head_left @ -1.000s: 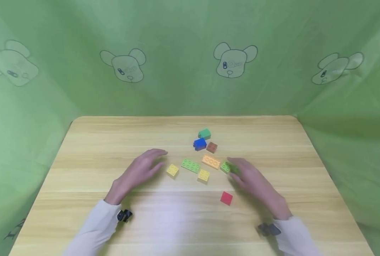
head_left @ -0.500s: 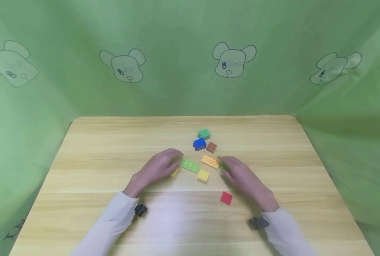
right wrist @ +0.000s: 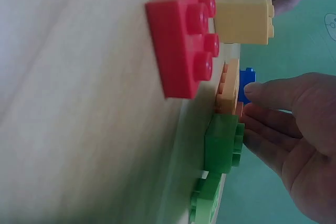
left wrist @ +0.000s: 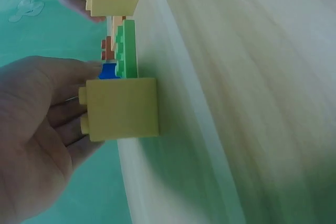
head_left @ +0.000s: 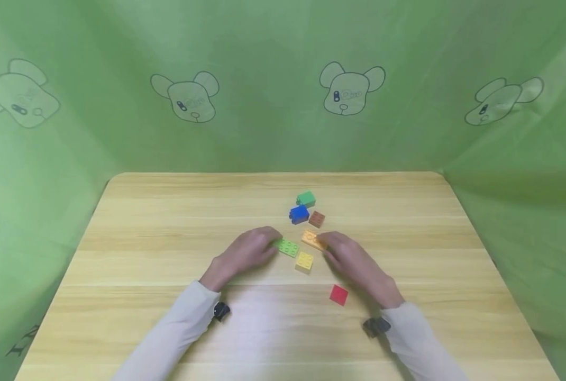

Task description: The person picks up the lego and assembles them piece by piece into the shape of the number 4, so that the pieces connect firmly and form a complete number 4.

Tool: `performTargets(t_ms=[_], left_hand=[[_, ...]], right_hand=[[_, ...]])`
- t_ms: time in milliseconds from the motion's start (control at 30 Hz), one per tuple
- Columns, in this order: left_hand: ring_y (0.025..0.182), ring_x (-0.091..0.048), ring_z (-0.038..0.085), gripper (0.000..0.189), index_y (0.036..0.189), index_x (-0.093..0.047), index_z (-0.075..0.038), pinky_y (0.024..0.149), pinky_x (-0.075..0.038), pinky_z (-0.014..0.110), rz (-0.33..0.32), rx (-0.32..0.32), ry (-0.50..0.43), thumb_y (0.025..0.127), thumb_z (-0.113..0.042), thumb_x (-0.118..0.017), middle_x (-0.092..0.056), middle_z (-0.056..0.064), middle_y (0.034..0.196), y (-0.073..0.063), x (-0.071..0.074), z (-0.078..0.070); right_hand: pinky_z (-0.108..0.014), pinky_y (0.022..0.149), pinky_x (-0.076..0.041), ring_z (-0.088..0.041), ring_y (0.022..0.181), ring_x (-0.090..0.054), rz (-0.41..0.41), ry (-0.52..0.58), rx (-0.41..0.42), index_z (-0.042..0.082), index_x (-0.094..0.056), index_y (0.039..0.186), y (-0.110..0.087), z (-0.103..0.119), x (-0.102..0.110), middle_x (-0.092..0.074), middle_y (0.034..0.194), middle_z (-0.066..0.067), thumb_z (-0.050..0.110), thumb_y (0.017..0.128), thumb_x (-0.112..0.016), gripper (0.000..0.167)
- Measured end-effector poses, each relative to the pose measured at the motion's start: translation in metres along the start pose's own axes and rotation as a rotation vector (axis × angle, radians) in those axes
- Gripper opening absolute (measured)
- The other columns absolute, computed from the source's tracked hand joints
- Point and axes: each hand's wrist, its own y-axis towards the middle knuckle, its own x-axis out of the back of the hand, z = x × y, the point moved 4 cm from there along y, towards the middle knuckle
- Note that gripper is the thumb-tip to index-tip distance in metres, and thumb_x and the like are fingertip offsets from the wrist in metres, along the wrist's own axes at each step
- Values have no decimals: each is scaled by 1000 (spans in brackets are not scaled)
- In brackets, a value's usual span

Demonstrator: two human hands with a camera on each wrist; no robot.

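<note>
I see the left hand (head_left: 249, 248) relaxed over the left yellow block (left wrist: 123, 109), the right hand (head_left: 354, 259) relaxed by the green block (right wrist: 223, 142), right of the orange brick (head_left: 310, 239) — neither gripping. Both blocks look light, stiff, smooth — I'd pinch opposite side walls.

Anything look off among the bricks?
Yes: at the back of the group, the blue brick and darker green brick lie on their sides, studs pointing left, unlike the studs-up brown brick nearby. The orange brick may be upside down: the right wrist view shows bumps on its underside. No damage visible.
</note>
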Motion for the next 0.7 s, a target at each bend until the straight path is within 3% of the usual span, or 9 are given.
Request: performTargets(t_ms=[367,700], left_hand=[[109,-69,26,25,121,-70,0,98,-58,36,69,45,62,97,-3,-67,-72,14,118,8,-8,-6],[97,-68,23,27,116,-74,1,89,-59,31,54,17,139,90,6,-70,-72,13,108,15,-12,-10]], right_hand=[[-50,104,-54,-39,122,-64,2,-37,22,-5,-66,129,7,2,-8,-66,130,-24,-1,94,-73,37],[-46,96,-59,-36,109,-67,-5,-80,57,-8,-67,125,18,3,-9,-68,118,-23,-4,87,-78,39]])
